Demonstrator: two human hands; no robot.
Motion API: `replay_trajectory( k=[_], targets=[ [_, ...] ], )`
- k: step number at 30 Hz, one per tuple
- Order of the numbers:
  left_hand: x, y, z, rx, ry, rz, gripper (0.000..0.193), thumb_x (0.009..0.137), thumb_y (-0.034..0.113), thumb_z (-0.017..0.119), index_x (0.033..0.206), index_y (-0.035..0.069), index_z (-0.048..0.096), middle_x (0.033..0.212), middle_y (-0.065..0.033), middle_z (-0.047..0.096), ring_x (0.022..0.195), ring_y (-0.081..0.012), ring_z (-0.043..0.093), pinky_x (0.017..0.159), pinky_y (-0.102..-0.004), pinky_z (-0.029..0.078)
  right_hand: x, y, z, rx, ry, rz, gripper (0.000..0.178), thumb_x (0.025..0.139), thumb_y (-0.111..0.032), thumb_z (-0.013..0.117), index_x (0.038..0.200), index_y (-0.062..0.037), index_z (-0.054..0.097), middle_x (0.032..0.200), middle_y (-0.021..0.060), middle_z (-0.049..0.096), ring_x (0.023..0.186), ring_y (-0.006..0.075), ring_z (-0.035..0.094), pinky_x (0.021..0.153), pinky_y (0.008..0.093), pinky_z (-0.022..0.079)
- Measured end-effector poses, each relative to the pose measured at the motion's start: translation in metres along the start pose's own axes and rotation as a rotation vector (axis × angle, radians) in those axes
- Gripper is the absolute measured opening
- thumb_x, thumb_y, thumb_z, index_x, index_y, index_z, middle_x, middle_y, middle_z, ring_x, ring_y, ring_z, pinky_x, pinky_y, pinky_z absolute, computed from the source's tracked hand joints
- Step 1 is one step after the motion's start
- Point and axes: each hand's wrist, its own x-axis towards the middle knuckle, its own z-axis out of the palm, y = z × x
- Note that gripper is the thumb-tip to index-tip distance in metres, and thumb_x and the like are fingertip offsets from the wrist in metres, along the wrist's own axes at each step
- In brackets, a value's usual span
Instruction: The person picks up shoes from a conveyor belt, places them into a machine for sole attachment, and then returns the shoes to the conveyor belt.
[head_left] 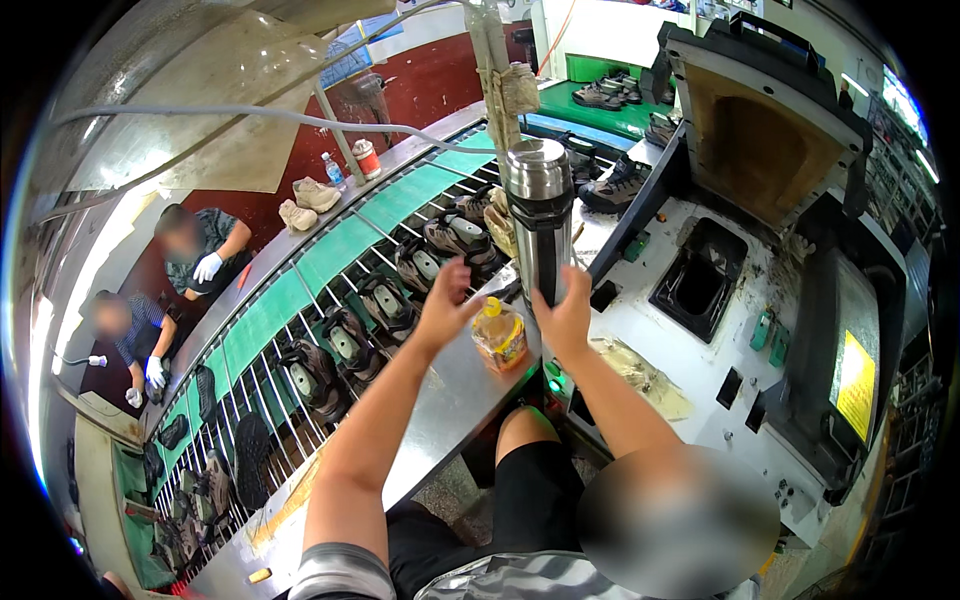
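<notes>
A tall silver thermos flask point(541, 215) with a black collar stands upright on the metal bench, straight ahead of me. My right hand point(566, 315) is at its lower right side, fingers apart and thumb in front of it; whether the skin touches the steel I cannot tell. Nearer to me is a squat clear plastic bottle point(499, 336) with a yellow cap and an orange-yellow label, between my two hands. Just left of that bottle, my left hand point(446, 305) is raised with loosely bent, parted fingers and holds nothing.
Shoe uppers point(350, 338) line a rack of metal rods left of the bench, beside a green belt point(325, 262). At right stands a white-topped machine point(640, 300) with its heavy lid point(765, 120) raised. Two gloved co-workers point(205, 250) sit beyond the belt.
</notes>
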Motion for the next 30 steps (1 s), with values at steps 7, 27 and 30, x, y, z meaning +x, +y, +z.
replay_trajectory(
  k=[7,27,30],
  targets=[
    [-0.082,-0.104,0.069,0.023,0.134,-0.200,0.098,0.069,0.016,0.085,0.146,0.007,0.025,0.141,-0.0135,0.044,0.127,-0.0254,0.048,0.100,-0.0381,0.044,-0.209,-0.003,-0.050,-0.076,-0.511,0.219,0.031,0.077,-0.017,0.069,0.102,-0.0038,0.056,0.104,0.0194,0.059,0.104,0.0371,0.056,0.088,0.0452,0.046],
    [-0.296,-0.134,-0.163,0.737,0.676,-0.227,0.042,0.078,0.022,0.074,0.115,0.005,0.063,0.123,-0.0143,0.060,0.117,-0.0330,0.055,0.099,-0.0400,0.046,-0.322,-0.150,0.117,0.236,-1.107,-0.049,0.010,0.081,-0.016,0.067,0.087,-0.0093,0.063,0.075,0.0090,0.064,0.073,0.0319,0.062,0.066,0.0446,0.049],
    [-0.389,-0.144,-0.268,1.107,0.851,-0.350,0.060,0.074,0.022,0.077,0.126,0.001,0.055,0.133,-0.0195,0.053,0.125,-0.0371,0.048,0.105,-0.0452,0.039,-0.342,-0.172,0.142,0.038,-1.147,-0.139,0.015,0.085,-0.025,0.063,0.086,-0.0102,0.064,0.074,0.0108,0.065,0.074,0.0341,0.063,0.067,0.0470,0.049]
  ],
)
